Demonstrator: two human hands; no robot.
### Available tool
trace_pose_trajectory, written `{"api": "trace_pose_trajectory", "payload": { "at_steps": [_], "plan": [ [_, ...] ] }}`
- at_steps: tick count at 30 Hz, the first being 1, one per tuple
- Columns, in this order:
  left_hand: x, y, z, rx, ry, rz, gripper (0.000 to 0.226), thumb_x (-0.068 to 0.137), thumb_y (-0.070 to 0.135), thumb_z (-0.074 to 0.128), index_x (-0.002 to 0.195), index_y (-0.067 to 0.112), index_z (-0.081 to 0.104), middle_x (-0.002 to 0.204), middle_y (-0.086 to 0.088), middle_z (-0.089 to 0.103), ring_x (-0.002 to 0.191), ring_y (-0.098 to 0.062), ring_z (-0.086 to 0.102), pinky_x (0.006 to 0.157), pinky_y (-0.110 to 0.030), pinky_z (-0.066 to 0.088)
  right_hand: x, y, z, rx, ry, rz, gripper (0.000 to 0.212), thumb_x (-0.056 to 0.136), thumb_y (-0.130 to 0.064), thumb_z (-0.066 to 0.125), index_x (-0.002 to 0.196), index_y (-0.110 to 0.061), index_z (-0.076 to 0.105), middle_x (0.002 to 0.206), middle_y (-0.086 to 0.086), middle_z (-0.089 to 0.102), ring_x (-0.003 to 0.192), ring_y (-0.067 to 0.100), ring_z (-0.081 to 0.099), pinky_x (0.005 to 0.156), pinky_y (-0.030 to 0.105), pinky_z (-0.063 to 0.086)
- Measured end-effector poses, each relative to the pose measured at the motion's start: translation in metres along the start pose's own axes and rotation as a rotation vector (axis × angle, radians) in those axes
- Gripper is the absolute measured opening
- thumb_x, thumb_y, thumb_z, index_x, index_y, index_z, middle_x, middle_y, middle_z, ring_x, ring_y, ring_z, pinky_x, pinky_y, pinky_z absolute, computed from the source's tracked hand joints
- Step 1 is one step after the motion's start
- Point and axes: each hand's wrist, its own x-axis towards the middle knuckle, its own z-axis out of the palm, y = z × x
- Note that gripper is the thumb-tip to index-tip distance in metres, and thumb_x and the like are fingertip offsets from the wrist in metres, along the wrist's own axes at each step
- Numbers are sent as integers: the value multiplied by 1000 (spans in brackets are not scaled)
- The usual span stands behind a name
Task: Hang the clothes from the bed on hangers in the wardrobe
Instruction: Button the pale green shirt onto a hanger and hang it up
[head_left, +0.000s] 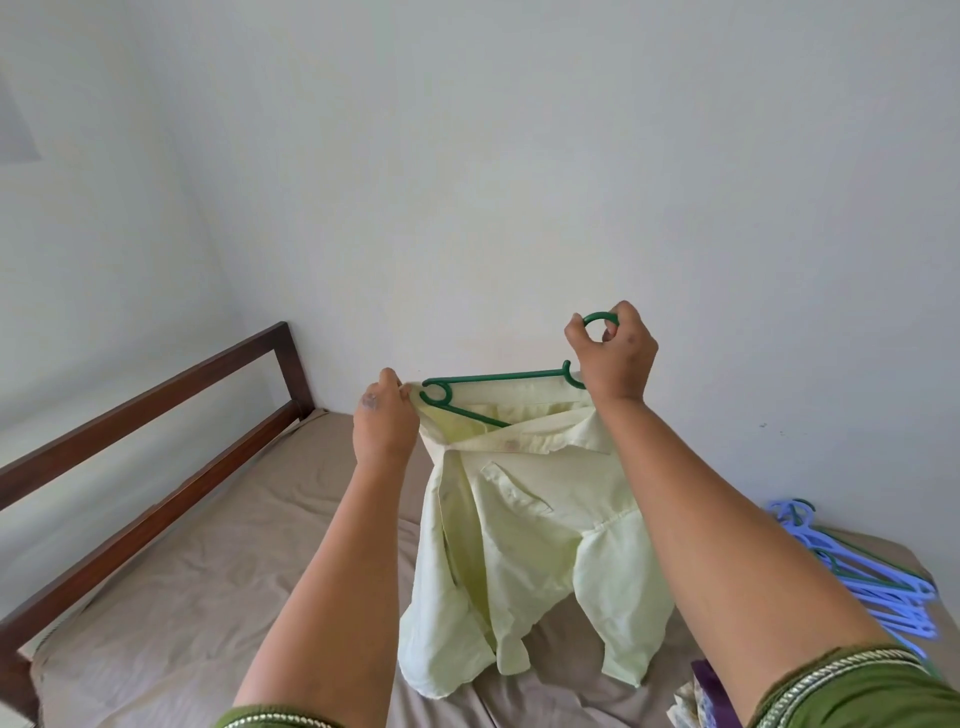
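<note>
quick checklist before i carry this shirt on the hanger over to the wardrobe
1. Right hand grips the green hanger by its hook: ok.
2. Left hand pinches the pale yellow shirt at its shoulder: ok.
3. Left end of the hanger inside the shirt's shoulder: not ok, it shows bare above the cloth.
4. Right end of the hanger inside the shirt: cannot tell, hidden by the right hand.
5. Shirt tail lifted off the bed: cannot tell.
6. Wardrobe in sight: not ok, out of view.

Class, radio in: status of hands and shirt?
Right hand grips green hanger hook. Left hand pinches yellow shirt shoulder. Half on. Nothing blocking.
</note>
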Motion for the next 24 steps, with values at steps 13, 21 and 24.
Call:
{"api": "trace_pose_trajectory", "payload": {
  "at_steps": [13,21,24],
  "plan": [
    [6,56,-8,-115,97,114,10,96,9,37,93,4,44,75,-7,49,73,-26,44,61,-33,30,-41,3,8,-47,-274,-198,40,74,-16,75,65,-17,37,53,-5,34,47,17,28,47,24,22],
    [-15,62,-22,-222,-870,207,14,85,18,68,85,6,61,80,-6,74,69,-21,66,72,-33,57,-7,-6,-1,25,-158,2,43,78,-22,73,62,-15,34,52,-10,28,46,12,27,46,19,23],
    [-19,54,-15,-427,-825,210,23,80,25,77,94,10,67,90,1,72,76,-8,63,77,-27,52,-6,-9,-2,38,-226,48,47,77,-23,73,58,-21,30,50,-9,29,46,10,27,46,17,24]
  ]
}}
